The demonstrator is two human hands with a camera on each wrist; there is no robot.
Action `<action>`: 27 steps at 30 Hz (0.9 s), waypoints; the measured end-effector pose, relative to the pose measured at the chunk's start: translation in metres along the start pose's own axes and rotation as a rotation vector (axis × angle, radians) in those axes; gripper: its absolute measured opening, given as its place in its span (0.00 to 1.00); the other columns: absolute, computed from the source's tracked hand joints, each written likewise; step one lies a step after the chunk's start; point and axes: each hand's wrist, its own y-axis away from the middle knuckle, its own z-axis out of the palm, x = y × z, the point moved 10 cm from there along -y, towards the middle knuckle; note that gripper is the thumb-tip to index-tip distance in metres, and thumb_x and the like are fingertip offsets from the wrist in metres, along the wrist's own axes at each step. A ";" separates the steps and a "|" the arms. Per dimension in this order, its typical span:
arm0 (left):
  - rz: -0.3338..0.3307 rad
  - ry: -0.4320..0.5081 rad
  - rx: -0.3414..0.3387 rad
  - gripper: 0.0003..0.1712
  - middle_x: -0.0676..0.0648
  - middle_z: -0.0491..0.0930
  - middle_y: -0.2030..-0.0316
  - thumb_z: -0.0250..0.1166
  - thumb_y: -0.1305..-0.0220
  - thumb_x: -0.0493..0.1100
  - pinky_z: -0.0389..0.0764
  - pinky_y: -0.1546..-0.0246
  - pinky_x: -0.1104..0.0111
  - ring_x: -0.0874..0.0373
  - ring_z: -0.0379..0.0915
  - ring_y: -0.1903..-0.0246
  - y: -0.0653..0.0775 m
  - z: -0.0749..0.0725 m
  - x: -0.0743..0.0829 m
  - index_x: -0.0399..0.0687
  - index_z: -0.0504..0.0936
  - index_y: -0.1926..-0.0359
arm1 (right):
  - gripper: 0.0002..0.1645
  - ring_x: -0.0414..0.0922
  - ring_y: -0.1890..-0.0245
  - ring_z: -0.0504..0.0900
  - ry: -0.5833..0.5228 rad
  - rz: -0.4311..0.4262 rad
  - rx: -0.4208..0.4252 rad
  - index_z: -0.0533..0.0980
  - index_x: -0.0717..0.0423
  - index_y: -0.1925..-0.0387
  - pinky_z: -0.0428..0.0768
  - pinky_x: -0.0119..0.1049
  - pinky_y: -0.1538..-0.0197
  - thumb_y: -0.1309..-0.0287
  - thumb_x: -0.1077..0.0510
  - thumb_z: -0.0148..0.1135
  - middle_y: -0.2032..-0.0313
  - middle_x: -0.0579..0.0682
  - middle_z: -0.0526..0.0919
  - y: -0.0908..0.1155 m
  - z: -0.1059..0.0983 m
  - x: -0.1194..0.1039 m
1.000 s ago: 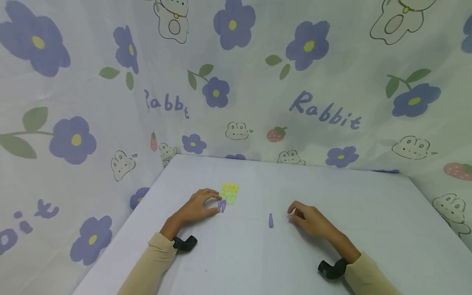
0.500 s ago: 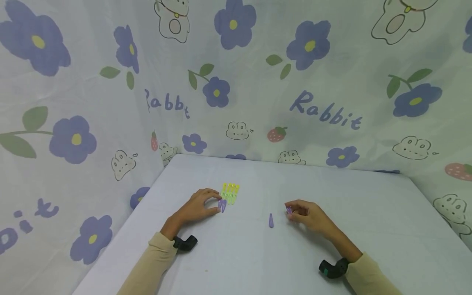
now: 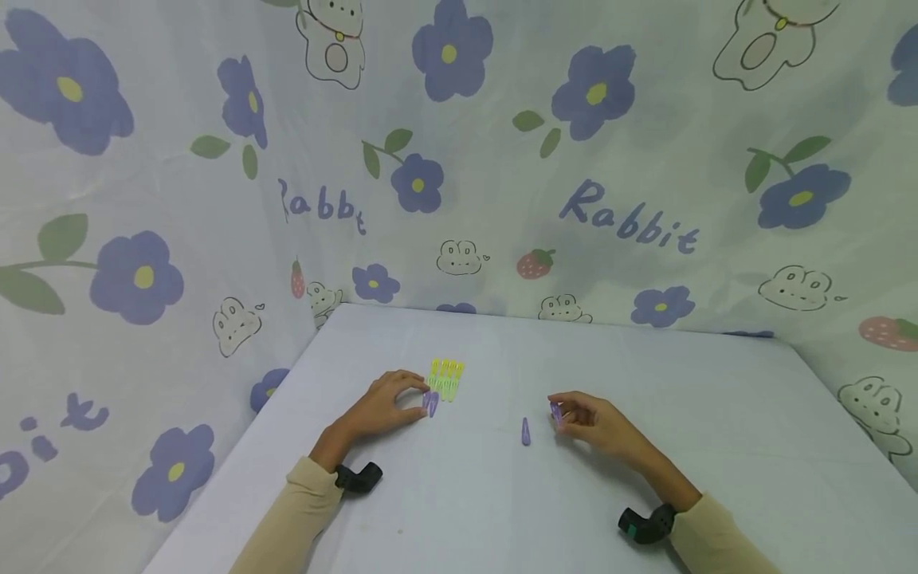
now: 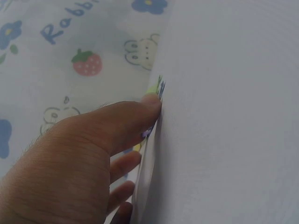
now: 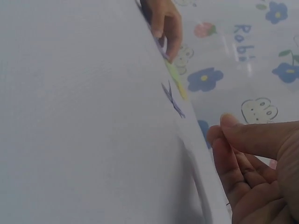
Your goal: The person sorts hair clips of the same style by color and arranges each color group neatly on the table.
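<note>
At the left of the table, my left hand [image 3: 387,404] has its thumb and index finger around two purple hair clips [image 3: 432,403], which lie at the near end of the clip rows. Beyond them are several green hair clips [image 3: 449,388] and yellow hair clips [image 3: 449,367], side by side. Pinched in my right hand [image 3: 591,420] is another purple hair clip [image 3: 555,414], raised off the table. To the left of that hand, a loose purple hair clip [image 3: 526,432] lies on the cloth. The right wrist view shows my right thumb [image 5: 252,135] against the index finger, the held clip hidden.
A white cloth covers the table [image 3: 674,383]. Patterned curtain [image 3: 495,175] with flowers and rabbits hangs at the back and left side. Black wrist cameras sit on both wrists, such as the left camera [image 3: 362,478].
A purple clip has come into sight between the right fingers, and that hand has shifted slightly left. My left hand stays at the purple clips.
</note>
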 end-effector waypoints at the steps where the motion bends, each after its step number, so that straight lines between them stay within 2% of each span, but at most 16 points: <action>1: 0.001 -0.001 0.001 0.25 0.49 0.74 0.35 0.71 0.39 0.56 0.59 0.30 0.41 0.44 0.63 0.31 0.000 0.000 0.000 0.58 0.81 0.42 | 0.31 0.35 0.60 0.80 -0.009 -0.006 -0.006 0.71 0.65 0.36 0.81 0.25 0.59 0.39 0.62 0.68 0.51 0.61 0.80 0.000 0.001 0.000; 4: 0.008 -0.004 0.005 0.25 0.48 0.74 0.35 0.71 0.39 0.56 0.59 0.31 0.41 0.44 0.63 0.31 0.000 -0.002 0.002 0.58 0.81 0.42 | 0.32 0.35 0.59 0.80 -0.029 -0.027 -0.018 0.70 0.68 0.36 0.82 0.25 0.58 0.40 0.63 0.68 0.51 0.62 0.80 0.000 0.003 -0.002; 12: 0.001 0.004 -0.003 0.25 0.48 0.73 0.35 0.70 0.38 0.56 0.58 0.30 0.40 0.43 0.62 0.30 0.001 -0.001 0.002 0.57 0.81 0.42 | 0.32 0.35 0.60 0.80 -0.020 -0.050 -0.014 0.70 0.67 0.37 0.82 0.26 0.58 0.41 0.63 0.69 0.55 0.58 0.79 0.001 0.003 -0.006; 19: -0.004 -0.003 0.000 0.25 0.48 0.74 0.35 0.70 0.39 0.56 0.59 0.31 0.40 0.43 0.62 0.30 0.001 0.000 0.000 0.57 0.81 0.42 | 0.31 0.35 0.62 0.79 -0.033 -0.049 -0.032 0.71 0.67 0.37 0.81 0.26 0.61 0.41 0.63 0.69 0.57 0.59 0.79 0.000 0.005 -0.005; 27: -0.004 0.005 -0.001 0.25 0.48 0.74 0.35 0.71 0.39 0.57 0.59 0.31 0.40 0.44 0.62 0.30 0.001 0.000 0.001 0.58 0.81 0.42 | 0.31 0.36 0.61 0.79 -0.054 -0.058 -0.048 0.69 0.71 0.38 0.81 0.26 0.61 0.40 0.65 0.68 0.57 0.63 0.78 0.001 0.008 -0.006</action>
